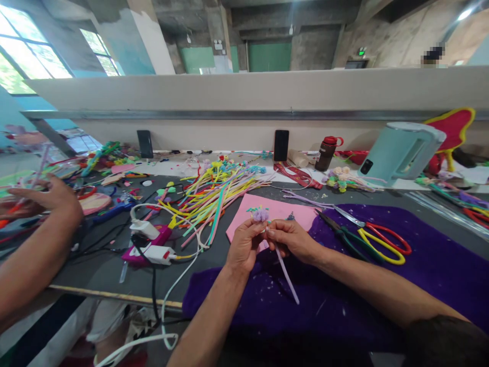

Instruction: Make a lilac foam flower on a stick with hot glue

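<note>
Above a pink sheet [236, 224], both my hands are closed and pinched together at the base of a lilac pipe-cleaner flower [260, 214]. My left hand [243, 243] grips it just under its fuzzy head, which has green bits beside it. Fingers of my right hand [293, 238] pinch at the same spot; a pale lilac pipe cleaner [287, 278] slants down from beneath them. The exact join is hidden by my fingertips. Right of my hands lie dark-handled pliers [344, 234] and scissors [382, 239] with red and yellow handles, on a purple cloth [431, 255].
Bundled pipe-cleaner flowers [214, 199] lie behind my left hand. A power strip [148, 250] with cables is further left, beside a co-worker's arm [46, 229]. At the back stand a phone [281, 145], a bottle [326, 154] and a kettle [401, 153].
</note>
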`<state>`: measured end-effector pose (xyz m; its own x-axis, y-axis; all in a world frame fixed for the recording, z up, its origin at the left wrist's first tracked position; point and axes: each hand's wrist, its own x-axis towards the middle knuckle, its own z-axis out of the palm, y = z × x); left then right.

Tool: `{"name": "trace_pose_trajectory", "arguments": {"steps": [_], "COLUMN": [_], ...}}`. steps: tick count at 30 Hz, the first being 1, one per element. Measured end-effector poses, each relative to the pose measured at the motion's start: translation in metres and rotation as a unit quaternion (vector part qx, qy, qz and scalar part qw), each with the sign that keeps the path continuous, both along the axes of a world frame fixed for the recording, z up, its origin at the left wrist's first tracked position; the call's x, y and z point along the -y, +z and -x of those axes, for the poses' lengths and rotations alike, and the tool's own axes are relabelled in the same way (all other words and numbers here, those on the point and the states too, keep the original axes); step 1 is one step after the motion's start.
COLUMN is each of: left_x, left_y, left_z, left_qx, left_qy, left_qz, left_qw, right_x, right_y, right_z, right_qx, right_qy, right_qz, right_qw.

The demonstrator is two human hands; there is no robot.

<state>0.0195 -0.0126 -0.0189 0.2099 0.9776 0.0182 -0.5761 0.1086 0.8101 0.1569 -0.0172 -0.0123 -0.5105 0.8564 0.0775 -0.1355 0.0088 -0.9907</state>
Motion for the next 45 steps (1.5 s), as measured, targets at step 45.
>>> {"name": "trace_pose_trajectory", "arguments": {"steps": [45], "left_x": [0.0044], "left_y": [0.0037], "left_z": [-0.0016], "left_qx": [-0.074], "left_qy": [-0.021], "left_qz": [-0.017], "left_qw": [0.997], "right_x": [0.0030], "right_y": [-0.0014], "right_z": [0.0010], "right_qx": [-0.049], "right_qy": [-0.014], "right_qz": [0.071], "right_qw": [0.996]}}
